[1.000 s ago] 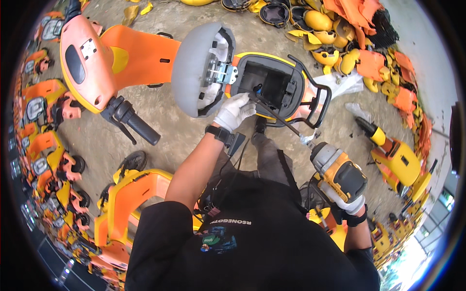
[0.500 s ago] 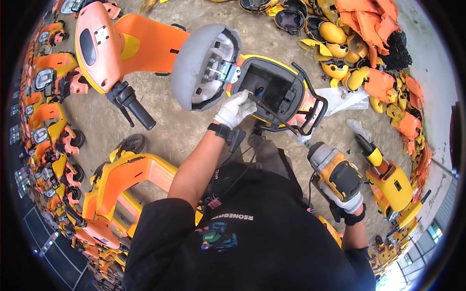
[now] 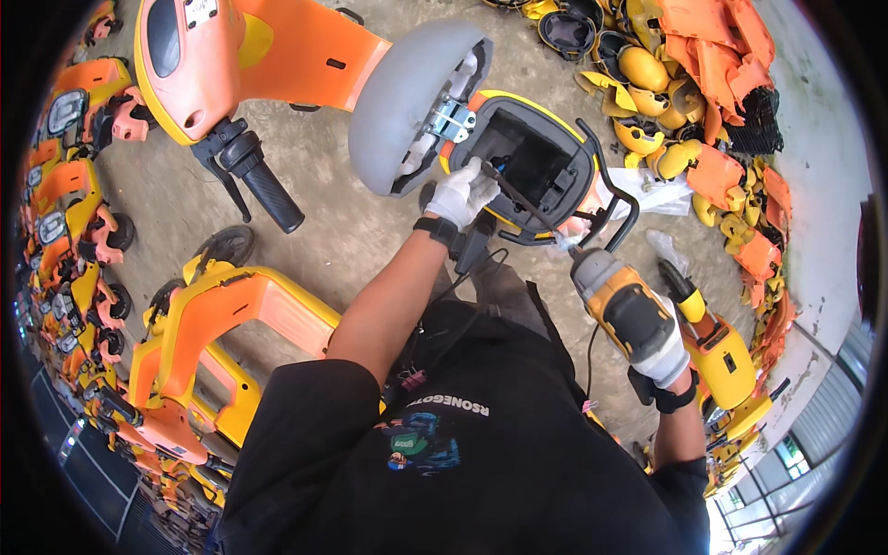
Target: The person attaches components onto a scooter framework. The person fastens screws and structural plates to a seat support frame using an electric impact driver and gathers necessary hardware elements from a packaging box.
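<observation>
My right hand [image 3: 664,356], in a white glove, grips a yellow, grey and black power drill [image 3: 622,301] pointed at the scooter's rear. My left hand [image 3: 462,194], also gloved, is closed at one end of a long thin dark rod [image 3: 529,205]. This rod slants along the near side of the open under-seat box [image 3: 518,153] toward the drill's nose; I cannot tell whether they are joined. The grey seat [image 3: 412,104] is tipped up on a metal hinge [image 3: 453,120]. Behind the box curves a black rear rack [image 3: 632,215].
The scooter's orange front [image 3: 310,55] and black handlebar grip [image 3: 273,199] extend left. An orange-yellow scooter body [image 3: 250,324] stands near left, a yellow one [image 3: 726,365] at right. Yellow helmets [image 3: 643,69] and orange panels [image 3: 712,46] are piled far right. Rows of scooters line the left.
The drill and my right hand have moved up and left, toward the scooter's rear. My left hand stays at the rod's end. The whole view has shifted slightly.
</observation>
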Motion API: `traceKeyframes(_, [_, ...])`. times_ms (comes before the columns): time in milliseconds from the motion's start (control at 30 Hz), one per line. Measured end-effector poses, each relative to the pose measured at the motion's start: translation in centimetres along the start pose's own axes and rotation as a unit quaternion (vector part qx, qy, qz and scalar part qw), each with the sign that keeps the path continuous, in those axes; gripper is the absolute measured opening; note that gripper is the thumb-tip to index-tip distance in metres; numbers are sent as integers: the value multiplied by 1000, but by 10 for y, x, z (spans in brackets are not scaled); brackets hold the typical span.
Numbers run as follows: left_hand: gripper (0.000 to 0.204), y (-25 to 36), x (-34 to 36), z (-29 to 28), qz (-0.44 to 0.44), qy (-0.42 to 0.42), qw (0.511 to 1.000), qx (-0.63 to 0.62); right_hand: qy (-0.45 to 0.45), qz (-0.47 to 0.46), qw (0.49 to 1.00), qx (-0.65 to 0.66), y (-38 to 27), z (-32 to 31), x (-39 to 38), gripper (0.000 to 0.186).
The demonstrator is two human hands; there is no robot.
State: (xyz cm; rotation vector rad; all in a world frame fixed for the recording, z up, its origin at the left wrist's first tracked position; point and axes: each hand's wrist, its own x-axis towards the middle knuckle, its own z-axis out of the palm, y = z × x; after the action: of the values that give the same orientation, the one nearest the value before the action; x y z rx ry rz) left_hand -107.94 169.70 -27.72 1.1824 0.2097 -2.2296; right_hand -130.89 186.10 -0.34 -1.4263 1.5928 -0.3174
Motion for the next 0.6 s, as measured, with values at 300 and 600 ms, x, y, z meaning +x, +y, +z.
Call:
traceKeyframes(300, [13,17,52,-7,25,3,990,-137,51,-59,988,-131,-24,18,87,30])
traceKeyframes(600, [12,18,74,-14,39,28,984,-174,38,74,996,20,-29,31,124,33])
